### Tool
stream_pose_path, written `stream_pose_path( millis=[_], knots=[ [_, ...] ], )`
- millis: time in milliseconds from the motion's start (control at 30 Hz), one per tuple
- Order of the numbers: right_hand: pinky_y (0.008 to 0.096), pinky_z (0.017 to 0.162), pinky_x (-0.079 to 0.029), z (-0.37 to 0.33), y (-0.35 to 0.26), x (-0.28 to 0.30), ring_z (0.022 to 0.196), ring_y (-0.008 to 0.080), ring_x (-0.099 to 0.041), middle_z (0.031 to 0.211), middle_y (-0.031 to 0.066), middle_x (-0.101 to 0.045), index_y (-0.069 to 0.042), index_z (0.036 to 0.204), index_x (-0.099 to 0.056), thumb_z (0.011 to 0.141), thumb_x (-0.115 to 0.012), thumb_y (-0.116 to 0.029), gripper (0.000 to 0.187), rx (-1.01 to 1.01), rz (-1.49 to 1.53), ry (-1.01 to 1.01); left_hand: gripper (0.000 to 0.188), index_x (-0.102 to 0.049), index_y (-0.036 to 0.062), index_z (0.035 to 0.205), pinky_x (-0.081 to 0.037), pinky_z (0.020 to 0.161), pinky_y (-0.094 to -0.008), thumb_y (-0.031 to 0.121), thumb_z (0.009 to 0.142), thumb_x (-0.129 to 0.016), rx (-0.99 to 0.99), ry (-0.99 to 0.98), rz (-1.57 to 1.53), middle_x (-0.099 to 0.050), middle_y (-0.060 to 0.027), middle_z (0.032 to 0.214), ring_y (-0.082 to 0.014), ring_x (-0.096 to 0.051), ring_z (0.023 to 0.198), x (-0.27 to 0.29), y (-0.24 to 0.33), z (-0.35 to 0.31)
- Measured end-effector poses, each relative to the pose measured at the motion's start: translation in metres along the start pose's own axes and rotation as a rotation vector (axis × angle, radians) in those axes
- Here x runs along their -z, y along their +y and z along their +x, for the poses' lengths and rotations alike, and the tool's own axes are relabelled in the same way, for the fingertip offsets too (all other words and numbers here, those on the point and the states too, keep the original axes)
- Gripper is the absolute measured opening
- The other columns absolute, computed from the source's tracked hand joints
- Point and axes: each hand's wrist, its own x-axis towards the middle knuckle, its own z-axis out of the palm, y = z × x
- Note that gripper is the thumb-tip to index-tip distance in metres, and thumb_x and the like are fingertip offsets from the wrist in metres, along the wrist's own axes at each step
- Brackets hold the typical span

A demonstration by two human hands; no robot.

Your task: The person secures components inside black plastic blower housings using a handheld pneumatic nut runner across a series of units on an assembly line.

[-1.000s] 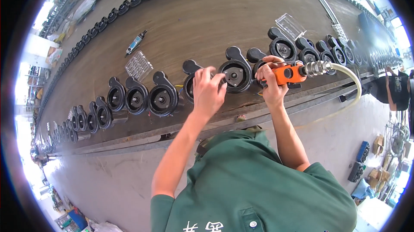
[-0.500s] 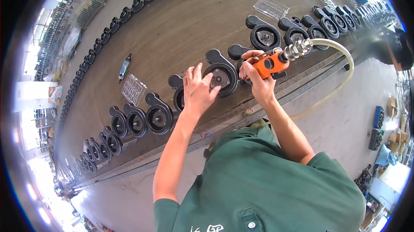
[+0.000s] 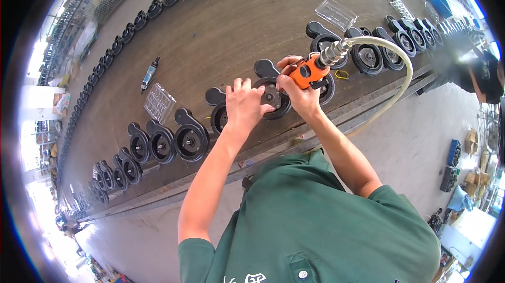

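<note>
My right hand point(image 3: 300, 94) is wrapped round an orange air tool point(image 3: 304, 74), whose metal coupling and clear hose lead off to the right. The tool's working end is hidden behind the fingers, close to the right side of a black round housing point(image 3: 270, 108) with a paddle-shaped arm. On that housing's left side lies my left hand point(image 3: 242, 107), fingers spread and thumb reaching over the rim. Another black housing point(image 3: 218, 117) is partly covered by the left hand, and one more point(image 3: 327, 89) sits just right of the tool.
Rows of similar black housings point(image 3: 191, 141) line the bench's near edge and its far side. On the bench point(image 3: 210, 46) lie a blue-and-black pen-like tool point(image 3: 150, 75), two clear plastic trays point(image 3: 159, 102) and a yellow loop point(image 3: 342, 75). Another person point(image 3: 486, 75) stands at far right.
My right hand has brought the orange tool leftward, nearer the housing under my left hand. The yellow loop and the housing to the right now show. My left hand stays on its housing.
</note>
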Motion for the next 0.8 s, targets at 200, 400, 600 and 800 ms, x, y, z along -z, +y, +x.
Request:
stream_pose_path(
  millis=[200, 400, 600, 800],
  knots=[
    [0.0245, 0.062, -0.052, 0.003, 0.014, 0.006, 0.075, 0.0076, -0.064, 0.096, 0.0076, -0.069, 0.001, 0.101, -0.06, 0.078, -0.065, 0.006, 0.024, -0.066, -0.104, -0.059, 0.05, -0.08, 0.0165, 0.11, -0.05, 0.092, -0.0434, 0.045, 0.069, -0.089, 0.039, -0.032, 0.037, -0.071, -0.0075, 0.101, -0.0262, -0.064, 0.108, -0.01, 0.004, 0.001],
    [0.0234, 0.06, -0.052, 0.006, 0.017, 0.003, 0.065, 0.0082, -0.062, 0.079, 0.004, -0.065, 0.003, 0.099, -0.061, 0.081, -0.062, 0.006, 0.019, -0.041, -0.086, -0.065, 0.043, -0.08, 0.0167, 0.103, -0.05, 0.089, -0.042, 0.045, 0.072, -0.088, 0.044, -0.046, 0.08, -0.071, -0.0063, 0.101, -0.0251, -0.066, 0.105, -0.012, 0.007, 0.002],
    [0.0241, 0.061, -0.052, 0.024, 0.016, -0.007, 0.065, 0.0089, -0.062, 0.078, 0.0033, -0.065, 0.005, 0.105, -0.06, 0.082, -0.062, 0.006, 0.023, 0.076, -0.024, -0.018, 0.042, -0.079, 0.0158, 0.101, -0.05, 0.088, -0.0418, 0.045, 0.072, -0.088, 0.056, -0.047, 0.082, -0.071, -0.0073, 0.101, -0.0256, -0.067, 0.103, -0.015, 0.008, 0.004],
    [0.028, 0.065, -0.051, 0.031, 0.017, -0.011, 0.065, 0.0141, -0.061, 0.074, 0.0052, -0.06, 0.006, 0.109, -0.055, 0.086, -0.056, 0.005, 0.023, 0.071, -0.103, -0.049, 0.04, -0.08, 0.0148, 0.098, -0.05, 0.09, -0.0431, 0.044, 0.072, -0.088, 0.061, -0.04, 0.053, -0.071, -0.0084, 0.102, -0.0265, -0.067, 0.103, -0.016, 0.006, 0.003]
  ],
)
